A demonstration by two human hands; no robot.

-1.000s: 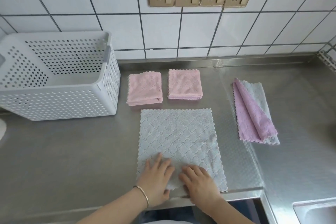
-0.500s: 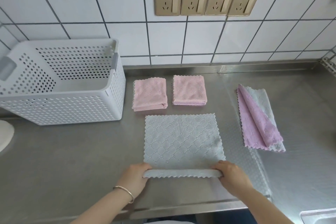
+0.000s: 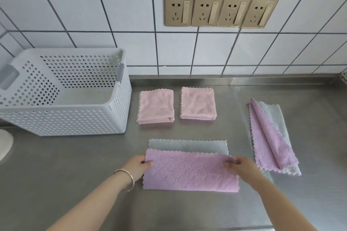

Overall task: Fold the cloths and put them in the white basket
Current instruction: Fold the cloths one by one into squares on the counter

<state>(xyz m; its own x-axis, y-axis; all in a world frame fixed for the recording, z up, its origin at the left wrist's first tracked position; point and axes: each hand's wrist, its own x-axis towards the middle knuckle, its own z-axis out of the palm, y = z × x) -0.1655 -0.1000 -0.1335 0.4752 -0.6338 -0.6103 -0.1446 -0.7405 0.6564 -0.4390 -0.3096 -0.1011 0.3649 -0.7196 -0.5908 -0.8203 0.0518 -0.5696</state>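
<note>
Cloth in hand: a two-sided cloth [image 3: 189, 170] lies on the steel counter [image 3: 75, 184] near its front edge, its near half turned up and over so the lilac face shows; a strip of the grey face shows beyond the flap's far edge.
Left hand: the left hand [image 3: 136, 167] pinches the flap's far left corner, thumb on top and fingers curled under — a bangle [image 3: 126, 179] sits on that wrist.
Right hand: the right hand [image 3: 242, 168] pinches the far right corner of the same flap, thumb on top.
Cloth and grip: the cloth spans between the two hands; the folded crease lies nearest the person, and the held edge stops short of the cloth's far edge.
Folded cloths: two pink folded squares sit side by side behind it, the left pink cloth [image 3: 156, 107] just right of the basket and the right pink cloth [image 3: 198, 104] beside it, apart from each other.
Waiting cloth: a lilac-and-grey cloth [image 3: 270, 137] lies loosely folded — well to the right.
Basket: the white basket [image 3: 75, 118], perforated, stands at the left against the tiled wall [image 3: 112, 15]; no cloth shows inside it.
Wall: four gold sockets [image 3: 220, 11] in a row.
</note>
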